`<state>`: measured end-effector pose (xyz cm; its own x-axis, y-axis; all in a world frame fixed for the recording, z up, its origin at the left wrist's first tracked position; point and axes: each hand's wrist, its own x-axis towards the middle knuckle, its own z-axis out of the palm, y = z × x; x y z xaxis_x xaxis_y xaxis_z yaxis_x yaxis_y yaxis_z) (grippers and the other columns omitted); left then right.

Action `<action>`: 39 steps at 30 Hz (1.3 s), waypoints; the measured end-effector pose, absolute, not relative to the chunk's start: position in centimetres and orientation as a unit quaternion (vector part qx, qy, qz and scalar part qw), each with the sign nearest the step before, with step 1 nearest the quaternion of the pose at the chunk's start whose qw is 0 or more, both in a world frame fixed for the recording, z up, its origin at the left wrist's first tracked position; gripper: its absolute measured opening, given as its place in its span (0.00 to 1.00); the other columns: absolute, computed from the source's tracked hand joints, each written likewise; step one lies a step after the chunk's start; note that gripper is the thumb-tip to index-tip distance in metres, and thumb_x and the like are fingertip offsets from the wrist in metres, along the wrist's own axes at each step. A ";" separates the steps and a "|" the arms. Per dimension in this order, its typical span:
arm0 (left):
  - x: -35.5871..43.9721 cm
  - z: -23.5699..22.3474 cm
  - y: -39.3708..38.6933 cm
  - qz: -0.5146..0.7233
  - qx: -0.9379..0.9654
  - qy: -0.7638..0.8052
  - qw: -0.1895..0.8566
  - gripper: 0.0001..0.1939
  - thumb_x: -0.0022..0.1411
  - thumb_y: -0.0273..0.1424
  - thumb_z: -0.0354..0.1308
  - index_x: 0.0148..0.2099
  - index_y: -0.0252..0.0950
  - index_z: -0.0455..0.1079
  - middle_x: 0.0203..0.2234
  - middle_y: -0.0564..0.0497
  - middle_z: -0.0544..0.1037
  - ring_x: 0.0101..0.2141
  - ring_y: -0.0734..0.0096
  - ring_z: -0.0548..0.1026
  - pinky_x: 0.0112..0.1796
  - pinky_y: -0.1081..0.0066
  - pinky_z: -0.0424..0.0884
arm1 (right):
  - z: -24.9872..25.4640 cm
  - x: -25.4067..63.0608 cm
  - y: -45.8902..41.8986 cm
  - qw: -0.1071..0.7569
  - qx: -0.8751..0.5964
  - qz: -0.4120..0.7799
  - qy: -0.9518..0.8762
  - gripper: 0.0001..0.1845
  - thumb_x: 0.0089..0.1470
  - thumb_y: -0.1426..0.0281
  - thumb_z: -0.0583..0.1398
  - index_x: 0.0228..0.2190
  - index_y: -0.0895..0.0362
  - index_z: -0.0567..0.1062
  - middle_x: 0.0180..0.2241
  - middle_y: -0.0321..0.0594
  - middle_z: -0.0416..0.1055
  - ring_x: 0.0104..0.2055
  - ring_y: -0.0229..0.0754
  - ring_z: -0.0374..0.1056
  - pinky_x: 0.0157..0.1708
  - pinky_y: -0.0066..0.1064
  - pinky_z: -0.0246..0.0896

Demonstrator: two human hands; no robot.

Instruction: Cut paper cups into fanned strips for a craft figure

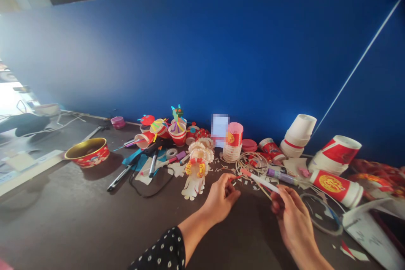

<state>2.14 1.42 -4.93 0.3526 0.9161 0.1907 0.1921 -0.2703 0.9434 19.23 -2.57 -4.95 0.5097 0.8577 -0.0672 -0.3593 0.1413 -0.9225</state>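
On my feed, the right hand (292,219) is clenched on the near end of a white paper strip (261,182), held between the fingers (277,197). The strip's long axis runs from there up and left, toward the far side of the table, with a red-marked tip (244,172) reaching just past the left hand (220,199). So the right hand has the strip, and the left sits at its far end, not clearly on it. The left fingers (227,182) are curled together beside that tip, and a thin red bit (236,177) shows there, but I can't tell whether they're pinching it. Paper scraps (240,183) lie just beyond. A coil of thin cane (249,162) sits farther out, and a red-and-white paper cup (336,187) lies on its side to the right.
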 end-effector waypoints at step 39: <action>2.2 -5.1 1.4 0.364 0.710 0.408 0.444 0.15 0.49 0.28 0.54 0.42 0.33 0.65 0.22 0.56 0.67 0.20 0.80 0.59 0.24 0.76 0.56 | -6.3 20.1 -1.0 0.654 -0.575 0.379 -0.312 0.20 0.39 0.59 0.61 0.35 0.54 0.70 0.19 0.31 0.67 0.19 0.34 0.60 0.15 0.23 0.56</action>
